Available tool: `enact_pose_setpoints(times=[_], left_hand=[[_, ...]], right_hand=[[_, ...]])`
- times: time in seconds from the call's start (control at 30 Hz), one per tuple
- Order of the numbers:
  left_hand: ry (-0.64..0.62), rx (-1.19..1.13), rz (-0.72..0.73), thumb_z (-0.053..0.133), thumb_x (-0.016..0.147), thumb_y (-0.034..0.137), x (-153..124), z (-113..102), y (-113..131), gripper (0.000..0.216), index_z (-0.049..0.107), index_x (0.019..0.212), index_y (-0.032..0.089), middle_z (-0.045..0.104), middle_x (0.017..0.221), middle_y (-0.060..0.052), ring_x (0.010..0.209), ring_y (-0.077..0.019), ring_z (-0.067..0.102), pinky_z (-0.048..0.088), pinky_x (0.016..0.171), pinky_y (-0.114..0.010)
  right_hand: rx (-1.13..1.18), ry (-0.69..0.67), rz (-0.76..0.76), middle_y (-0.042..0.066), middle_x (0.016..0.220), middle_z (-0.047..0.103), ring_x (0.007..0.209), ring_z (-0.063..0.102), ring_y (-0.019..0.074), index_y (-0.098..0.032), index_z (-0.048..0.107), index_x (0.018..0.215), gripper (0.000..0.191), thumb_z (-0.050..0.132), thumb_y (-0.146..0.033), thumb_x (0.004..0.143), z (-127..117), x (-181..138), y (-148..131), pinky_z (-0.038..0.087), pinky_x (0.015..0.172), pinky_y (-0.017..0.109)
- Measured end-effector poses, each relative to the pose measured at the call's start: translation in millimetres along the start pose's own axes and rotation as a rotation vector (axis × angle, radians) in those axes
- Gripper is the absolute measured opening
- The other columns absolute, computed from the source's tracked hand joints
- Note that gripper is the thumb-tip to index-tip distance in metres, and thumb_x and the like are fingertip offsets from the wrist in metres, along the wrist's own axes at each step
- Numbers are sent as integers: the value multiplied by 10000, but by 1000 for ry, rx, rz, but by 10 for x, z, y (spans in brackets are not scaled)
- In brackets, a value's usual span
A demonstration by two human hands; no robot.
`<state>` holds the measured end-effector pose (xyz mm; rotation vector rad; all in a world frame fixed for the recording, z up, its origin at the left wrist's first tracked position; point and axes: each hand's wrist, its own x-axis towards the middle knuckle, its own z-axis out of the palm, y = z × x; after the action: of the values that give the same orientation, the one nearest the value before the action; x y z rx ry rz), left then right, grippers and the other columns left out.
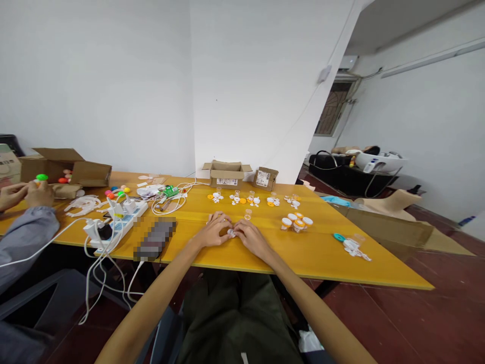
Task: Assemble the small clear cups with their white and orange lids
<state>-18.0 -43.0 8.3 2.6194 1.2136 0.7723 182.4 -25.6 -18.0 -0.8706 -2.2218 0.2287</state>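
Low over the table's near side, my left hand (214, 230) and my right hand (250, 237) meet with fingers bent inward. Between their fingertips is a small white plastic part (231, 233), gripped from both sides; its exact kind is too small to make out. Just beyond my right hand stands a small clear plastic cup (248, 213), with a ring-like piece at its near side. Farther back lie groups of small white discs (237, 200) and orange lids (243, 201) with more clear cups. Several capped jars (297, 222) with white-and-orange lids cluster to the right.
A power strip (125, 222) with tangled white cables and a blurred phone (156, 240) lie left. Two cardboard boxes (226, 175) stand against the wall. A teal ring (339, 236) and white parts (355, 248) lie right. At far left, another person's hand (40, 194) holds a green ball.
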Motion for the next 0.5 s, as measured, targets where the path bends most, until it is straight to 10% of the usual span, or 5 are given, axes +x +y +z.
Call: enact_pose_setpoints(times=[0.5], left_hand=[[5,27,23,595,916,372,10,0,-1,171,715,999,284,633,1179,-57,1167,-278,458,369,1026,-454]], right_hand=[[-16,5,-5,43,921,680,908,653,192,-222,668,849,205,536,-80,917,-30,-33,-48,521,845,322]])
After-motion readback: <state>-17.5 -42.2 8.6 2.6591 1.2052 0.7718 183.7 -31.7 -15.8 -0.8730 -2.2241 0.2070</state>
